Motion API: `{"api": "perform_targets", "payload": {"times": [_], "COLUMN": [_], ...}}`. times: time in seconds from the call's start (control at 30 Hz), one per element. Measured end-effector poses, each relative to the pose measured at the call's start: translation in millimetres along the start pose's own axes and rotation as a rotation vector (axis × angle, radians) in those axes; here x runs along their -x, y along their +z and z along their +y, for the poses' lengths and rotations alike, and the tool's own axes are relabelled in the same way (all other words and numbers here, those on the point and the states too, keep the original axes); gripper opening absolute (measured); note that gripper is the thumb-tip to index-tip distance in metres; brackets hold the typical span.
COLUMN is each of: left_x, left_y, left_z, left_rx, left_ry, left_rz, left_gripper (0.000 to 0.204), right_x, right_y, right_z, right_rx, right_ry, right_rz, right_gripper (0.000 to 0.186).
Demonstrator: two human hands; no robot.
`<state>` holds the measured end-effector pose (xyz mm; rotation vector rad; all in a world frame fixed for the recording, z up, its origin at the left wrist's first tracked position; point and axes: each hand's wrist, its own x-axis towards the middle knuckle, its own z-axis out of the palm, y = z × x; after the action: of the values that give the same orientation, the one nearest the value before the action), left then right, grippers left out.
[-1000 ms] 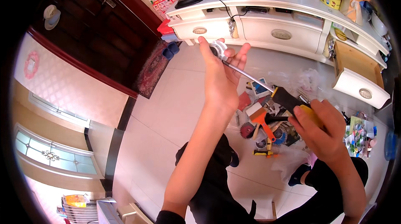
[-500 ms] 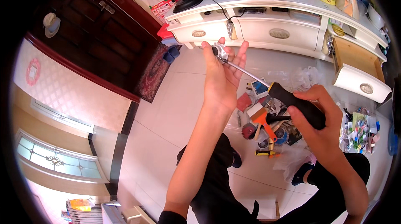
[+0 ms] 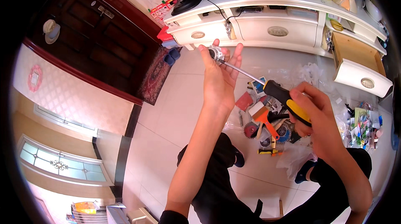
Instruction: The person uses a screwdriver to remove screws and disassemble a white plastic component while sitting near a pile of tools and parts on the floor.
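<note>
My left hand (image 3: 220, 83) is raised in the middle, pinching a small silver metal part with a dark round middle (image 3: 214, 53) between thumb and fingers; the other fingers stretch out. What kind of part it is, I cannot make out. Wrapped around the black-and-yellow handle of a screwdriver (image 3: 279, 92) is my right hand (image 3: 314, 111). The screwdriver's shaft slants up and left, and its tip meets the silver part at my left hand. The exact contact is too small to see.
Below my hands a pile of tools lies on the tiled floor, with an orange scraper-like tool (image 3: 266, 120), a red toothed disc (image 3: 251, 130) and plastic bags (image 3: 292, 161). A white cabinet (image 3: 271, 36) with a pulled-out drawer (image 3: 361, 78) stands beyond. Small packets (image 3: 361, 130) lie right.
My right hand has turned the screwdriver handle, so its yellow side now shows, and the fingers have shifted their grip. My left hand keeps hold of the silver part.
</note>
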<state>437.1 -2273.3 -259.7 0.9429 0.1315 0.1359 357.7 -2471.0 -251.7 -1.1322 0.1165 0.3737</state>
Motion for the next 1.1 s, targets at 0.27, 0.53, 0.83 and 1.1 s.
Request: {"api": "perform_targets", "payload": {"times": [0.27,0.53,0.83,1.1], "left_x": [1,3,1,4], "left_y": [-7,-3,3,-8], "left_z": [2,3,-2,20], "left_rx": [0.149,0.244,0.281,0.059], "left_ry": [-0.073,-0.172,-0.173,0.094], "left_rz": [0.016,0.109,0.122,0.090], "left_gripper": [0.037,0.036,0.037,0.039], "right_x": [-11,-3,-10,-17], "right_y": [-10,9,12,3], "right_z": [3,3,3,10], "right_rx": [0.979,0.348,-0.169,0.041], "right_ry": [-1.091,-0.662,-0.295,0.036], "right_rz": [0.005,0.188,0.234,0.033], "right_gripper": [0.021,0.016,0.037,0.039]}}
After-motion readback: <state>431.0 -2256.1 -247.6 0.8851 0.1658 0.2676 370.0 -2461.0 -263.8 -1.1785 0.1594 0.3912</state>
